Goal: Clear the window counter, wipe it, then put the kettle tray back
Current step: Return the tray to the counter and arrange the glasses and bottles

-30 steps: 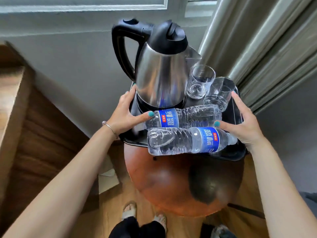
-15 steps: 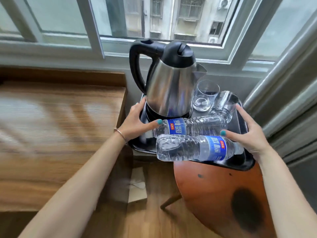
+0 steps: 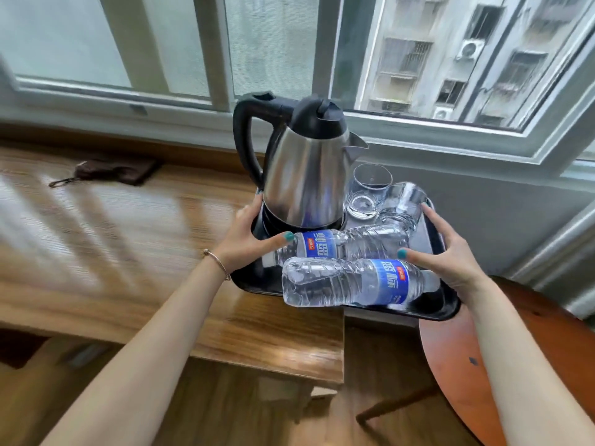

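I carry a black tray [image 3: 449, 309] in the air, partly over the right end of the wooden window counter [image 3: 135, 239]. On it stand a steel kettle [image 3: 306, 175] with black handle and lid, two glasses [image 3: 370, 191], and two lying water bottles [image 3: 351, 281] with blue labels. My left hand [image 3: 248, 239] grips the tray's left edge, thumb on top. My right hand [image 3: 447, 255] grips the right edge, thumb by the near bottle.
A brown cloth [image 3: 112, 170] lies at the back of the counter near the window sill. A round reddish-brown table [image 3: 457, 365] stands low at the right. The window frame [image 3: 418, 127] runs behind the kettle; a curtain edge [image 3: 560, 239] hangs at far right.
The tray has moved left and up, from above the round table to the counter's right end. My view has lifted to show the window and the counter.
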Available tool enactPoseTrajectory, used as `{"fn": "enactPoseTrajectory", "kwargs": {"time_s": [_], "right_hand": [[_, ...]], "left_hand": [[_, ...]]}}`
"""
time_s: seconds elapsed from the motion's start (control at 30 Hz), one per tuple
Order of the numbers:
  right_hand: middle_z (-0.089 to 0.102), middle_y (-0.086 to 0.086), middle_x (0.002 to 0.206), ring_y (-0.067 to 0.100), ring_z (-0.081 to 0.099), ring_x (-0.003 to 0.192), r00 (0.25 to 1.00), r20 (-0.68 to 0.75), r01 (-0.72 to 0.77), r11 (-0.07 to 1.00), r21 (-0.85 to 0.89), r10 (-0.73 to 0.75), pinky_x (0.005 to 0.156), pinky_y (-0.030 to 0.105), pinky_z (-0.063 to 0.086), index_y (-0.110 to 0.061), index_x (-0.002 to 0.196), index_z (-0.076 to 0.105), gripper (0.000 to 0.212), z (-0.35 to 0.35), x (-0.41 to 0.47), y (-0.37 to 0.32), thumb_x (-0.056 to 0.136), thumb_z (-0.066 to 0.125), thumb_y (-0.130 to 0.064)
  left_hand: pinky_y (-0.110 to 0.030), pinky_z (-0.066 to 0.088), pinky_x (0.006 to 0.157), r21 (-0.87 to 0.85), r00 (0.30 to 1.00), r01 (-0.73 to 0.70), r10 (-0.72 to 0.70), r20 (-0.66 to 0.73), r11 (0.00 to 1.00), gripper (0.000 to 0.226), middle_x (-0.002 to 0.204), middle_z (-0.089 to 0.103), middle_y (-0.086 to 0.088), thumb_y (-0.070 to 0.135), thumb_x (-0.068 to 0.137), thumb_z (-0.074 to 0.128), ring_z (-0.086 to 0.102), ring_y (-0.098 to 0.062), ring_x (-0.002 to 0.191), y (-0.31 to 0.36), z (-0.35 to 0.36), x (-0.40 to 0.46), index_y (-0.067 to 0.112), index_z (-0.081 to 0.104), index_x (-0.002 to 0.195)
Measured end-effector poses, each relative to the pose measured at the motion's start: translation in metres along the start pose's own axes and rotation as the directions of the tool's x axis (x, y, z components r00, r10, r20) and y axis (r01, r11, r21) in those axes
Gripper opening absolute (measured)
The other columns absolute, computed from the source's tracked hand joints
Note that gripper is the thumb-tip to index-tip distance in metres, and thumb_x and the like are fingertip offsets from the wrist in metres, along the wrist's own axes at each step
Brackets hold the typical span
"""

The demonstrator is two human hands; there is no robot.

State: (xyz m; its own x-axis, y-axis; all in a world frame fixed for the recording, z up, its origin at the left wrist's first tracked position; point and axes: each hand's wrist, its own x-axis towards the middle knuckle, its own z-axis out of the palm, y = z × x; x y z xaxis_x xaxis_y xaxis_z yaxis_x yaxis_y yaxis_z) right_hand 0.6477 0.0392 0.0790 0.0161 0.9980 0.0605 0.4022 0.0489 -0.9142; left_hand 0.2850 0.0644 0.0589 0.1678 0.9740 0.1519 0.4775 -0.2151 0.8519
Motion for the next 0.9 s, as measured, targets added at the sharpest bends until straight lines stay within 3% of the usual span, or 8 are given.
{"fn": "enactPoseTrajectory", "kwargs": {"time_s": [0.13, 0.27, 0.5, 0.63, 0.73, 0.8, 0.87, 0.9], "right_hand": [[0.038, -0.008, 0.152, 0.007, 0.033, 0.137, 0.997, 0.056, 0.045, 0.999, -0.005, -0.045, 0.112, 0.032, 0.028, -0.045, 0.143, 0.041, 0.101, 0.049, 0.012, -0.027, 0.056, 0.090, -0.033], [0.042, -0.007, 0.149, 0.010, 0.038, 0.137, 0.992, 0.116, 0.059, 0.998, -0.007, -0.058, 0.111, 0.032, 0.031, -0.048, 0.140, 0.042, 0.113, 0.089, 0.031, -0.047, 0.039, 0.091, -0.055], [0.042, -0.007, 0.149, 0.013, 0.039, 0.137, 0.970, 0.231, 0.078, 0.997, -0.003, -0.075, 0.114, 0.039, 0.032, -0.047, 0.142, 0.041, 0.120, 0.144, 0.069, -0.064, 0.034, 0.091, -0.058], [0.041, -0.013, 0.147, 0.006, 0.036, 0.135, 0.951, 0.273, 0.137, 0.990, 0.042, -0.143, 0.107, 0.026, 0.029, -0.038, 0.146, 0.040, 0.102, 0.172, 0.095, -0.076, 0.060, 0.093, -0.024], [0.041, -0.017, 0.141, 0.003, 0.038, 0.130, 0.942, 0.300, 0.143, 0.988, 0.060, -0.154, 0.103, 0.020, 0.032, -0.038, 0.146, 0.040, 0.103, 0.189, 0.114, -0.082, 0.057, 0.090, -0.026], [0.043, -0.020, 0.134, 0.001, 0.043, 0.122, 0.935, 0.320, 0.137, 0.988, 0.070, -0.153, 0.088, 0.003, 0.037, -0.037, 0.146, 0.040, 0.101, 0.201, 0.126, -0.090, 0.060, 0.089, -0.021], [0.046, -0.025, 0.124, -0.005, 0.048, 0.111, 0.933, 0.325, 0.134, 0.987, 0.093, -0.158, 0.074, -0.004, 0.038, -0.035, 0.146, 0.039, 0.098, 0.215, 0.136, -0.098, 0.063, 0.087, -0.014], [0.047, -0.028, 0.120, -0.008, 0.050, 0.107, 0.930, 0.331, 0.135, 0.986, 0.102, -0.161, 0.077, -0.001, 0.040, -0.035, 0.146, 0.039, 0.099, 0.222, 0.139, -0.102, 0.062, 0.087, -0.015]], "left_hand": [[-0.042, 0.030, 0.115, 0.014, 0.996, 0.026, -0.025, -0.082, 1.000, 0.109, 0.149, 0.038, 0.008, 0.077, 0.059, 0.068, 0.033, -0.010, 0.138, -0.016, -0.048, -0.024, 0.037, 0.021, 0.150], [-0.038, 0.031, 0.114, 0.020, 0.987, 0.040, -0.037, -0.155, 0.999, 0.098, 0.145, 0.042, 0.011, 0.069, 0.063, 0.071, 0.035, -0.008, 0.135, -0.031, -0.085, -0.038, 0.044, 0.024, 0.146], [-0.023, 0.028, 0.108, 0.013, 0.958, 0.145, -0.137, -0.250, 0.989, 0.099, 0.141, 0.036, 0.019, 0.058, 0.068, 0.077, 0.030, 0.000, 0.130, -0.055, -0.129, -0.048, 0.037, 0.023, 0.149], [-0.025, 0.030, 0.107, -0.013, 0.937, 0.183, -0.178, -0.300, 0.983, 0.112, 0.145, 0.037, 0.016, 0.076, 0.055, 0.071, 0.032, -0.002, 0.133, -0.070, -0.148, -0.045, 0.037, 0.024, 0.149], [-0.017, 0.027, 0.100, -0.022, 0.918, 0.213, -0.207, -0.338, 0.977, 0.110, 0.141, 0.034, 0.019, 0.070, 0.060, 0.074, 0.029, 0.001, 0.129, -0.074, -0.162, -0.040, 0.034, 0.022, 0.150], [-0.014, 0.029, 0.101, -0.023, 0.915, 0.209, -0.204, -0.347, 0.978, 0.109, 0.142, 0.035, 0.021, 0.069, 0.060, 0.075, 0.032, 0.002, 0.130, -0.077, -0.173, -0.035, 0.036, 0.022, 0.150], [-0.023, 0.030, 0.108, -0.028, 0.914, 0.222, -0.218, -0.341, 0.975, 0.108, 0.142, 0.038, 0.025, 0.072, 0.056, 0.075, 0.034, 0.005, 0.131, -0.085, -0.187, -0.032, 0.044, 0.024, 0.147], [-0.028, 0.030, 0.110, -0.032, 0.911, 0.239, -0.236, -0.338, 0.970, 0.109, 0.142, 0.039, 0.025, 0.074, 0.054, 0.075, 0.034, 0.005, 0.132, -0.088, -0.194, -0.032, 0.046, 0.024, 0.146]]}}
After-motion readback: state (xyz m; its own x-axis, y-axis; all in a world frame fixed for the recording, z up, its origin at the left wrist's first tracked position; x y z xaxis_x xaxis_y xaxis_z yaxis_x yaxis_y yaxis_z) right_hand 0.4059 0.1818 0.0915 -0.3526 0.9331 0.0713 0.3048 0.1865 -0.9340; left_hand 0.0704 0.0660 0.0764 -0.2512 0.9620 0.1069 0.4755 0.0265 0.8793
